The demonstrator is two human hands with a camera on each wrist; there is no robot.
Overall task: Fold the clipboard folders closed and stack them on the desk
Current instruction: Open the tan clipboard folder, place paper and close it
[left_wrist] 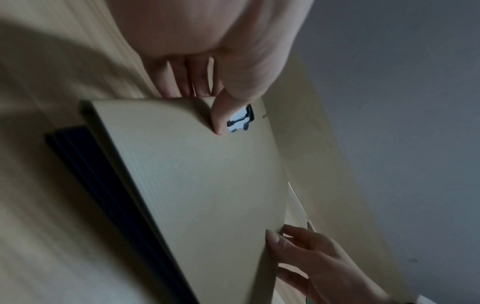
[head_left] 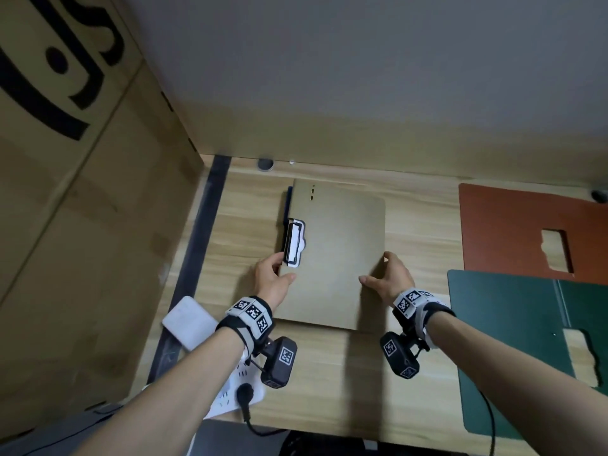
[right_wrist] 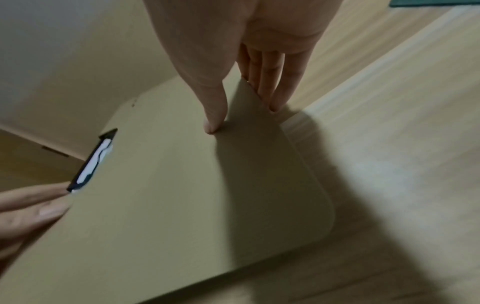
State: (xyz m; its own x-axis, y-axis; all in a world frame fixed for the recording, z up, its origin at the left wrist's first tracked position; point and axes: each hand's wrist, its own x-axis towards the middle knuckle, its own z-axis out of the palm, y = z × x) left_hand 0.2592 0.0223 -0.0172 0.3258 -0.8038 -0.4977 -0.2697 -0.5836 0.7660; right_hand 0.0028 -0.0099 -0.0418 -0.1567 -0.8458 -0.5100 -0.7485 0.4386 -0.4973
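Observation:
A tan clipboard folder (head_left: 332,255) lies folded closed at the middle of the desk, its black and white clip (head_left: 293,245) showing through a cutout at its left edge. It sits on a dark blue folder (head_left: 289,199), of which only a strip shows at the left. My left hand (head_left: 284,268) pinches the tan folder's left edge just below the clip, thumb (left_wrist: 221,115) on top. My right hand (head_left: 375,268) pinches its right edge, thumb (right_wrist: 213,115) on the cover and fingers (right_wrist: 270,90) under the rim. A red-brown folder (head_left: 513,225) and a green folder (head_left: 513,340) lie open at the right.
A big cardboard box (head_left: 82,192) walls off the left side. A white adapter block (head_left: 189,320) and a white power strip (head_left: 237,390) with a black plug lie at the front left. The wooden desk (head_left: 329,373) meets the wall at the back, with a cable hole (head_left: 265,163).

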